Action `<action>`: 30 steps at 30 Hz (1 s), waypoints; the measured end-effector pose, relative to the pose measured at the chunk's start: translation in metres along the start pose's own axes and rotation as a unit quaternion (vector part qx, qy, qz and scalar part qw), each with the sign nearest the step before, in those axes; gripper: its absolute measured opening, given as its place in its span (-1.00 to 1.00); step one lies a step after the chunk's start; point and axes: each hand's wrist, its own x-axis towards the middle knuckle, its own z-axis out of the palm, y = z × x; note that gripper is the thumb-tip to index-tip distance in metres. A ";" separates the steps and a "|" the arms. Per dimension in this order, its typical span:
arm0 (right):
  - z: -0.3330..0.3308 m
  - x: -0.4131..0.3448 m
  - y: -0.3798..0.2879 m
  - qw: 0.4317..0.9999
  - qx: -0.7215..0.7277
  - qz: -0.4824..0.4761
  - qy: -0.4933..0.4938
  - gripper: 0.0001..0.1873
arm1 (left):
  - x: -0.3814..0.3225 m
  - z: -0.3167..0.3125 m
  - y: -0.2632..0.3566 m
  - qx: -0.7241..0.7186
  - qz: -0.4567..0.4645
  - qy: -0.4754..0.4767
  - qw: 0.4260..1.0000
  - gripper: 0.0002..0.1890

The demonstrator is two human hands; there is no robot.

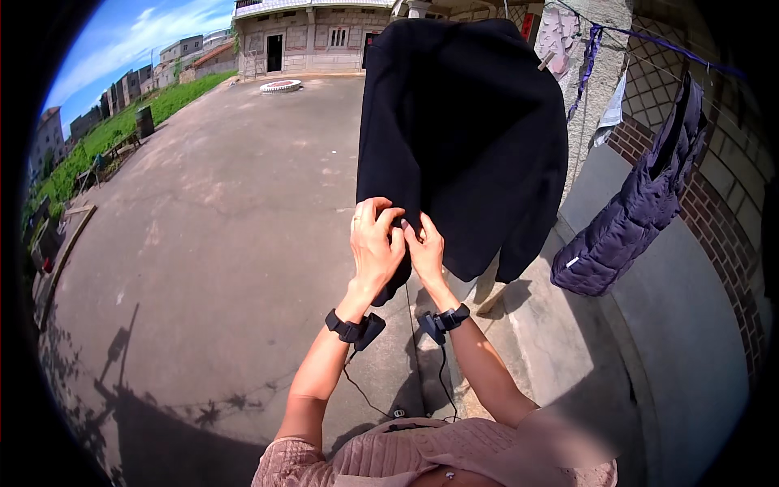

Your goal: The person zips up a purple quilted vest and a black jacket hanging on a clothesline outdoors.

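In front of me hangs a black long-sleeved garment (487, 146), spread out above my hands. My left hand (376, 243) is on its left sleeve, fingers curled into the cloth about halfway down. Close beside it, my right hand (428, 249) grips the same sleeve's right edge, thumb toward the left hand. The cuff end of this sleeve dangles below and behind my left hand. The garment's other sleeve (523, 243) hangs free on the right. How the garment is held up at the top is hidden. Both wrists wear black straps with small devices and cables.
To the right, a dark quilted garment (621, 213) hangs from a line with a purple cord (669, 45). A wooden clothespin (546, 61) and a rough stone pillar (599, 85) stand behind the black garment. Concrete yard (243, 213) stretches left; a raised ledge (566, 329) runs along the right.
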 end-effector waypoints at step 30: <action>0.052 0.040 0.026 0.933 -0.334 -0.117 0.069 -0.45 | -0.017 0.006 -0.167 -0.225 0.006 -0.044 0.973 -0.22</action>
